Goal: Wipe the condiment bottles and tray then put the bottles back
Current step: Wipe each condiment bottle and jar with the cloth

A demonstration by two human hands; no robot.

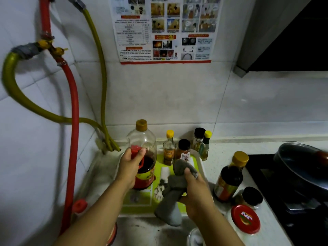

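Pale tiled kitchen counter [221,157], left hand [130,166] gripping big bottle's [144,157] handle, right hand [197,190] clutching cloth [177,181].

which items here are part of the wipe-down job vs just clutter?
In the job:
left hand gripping the big bottle by its red handle
right hand holding the grey cloth
green tray
small bottles at the tray's back
dark sauce bottle off the tray

Lying about:
pan on the stove
hoses
wall poster
red lid
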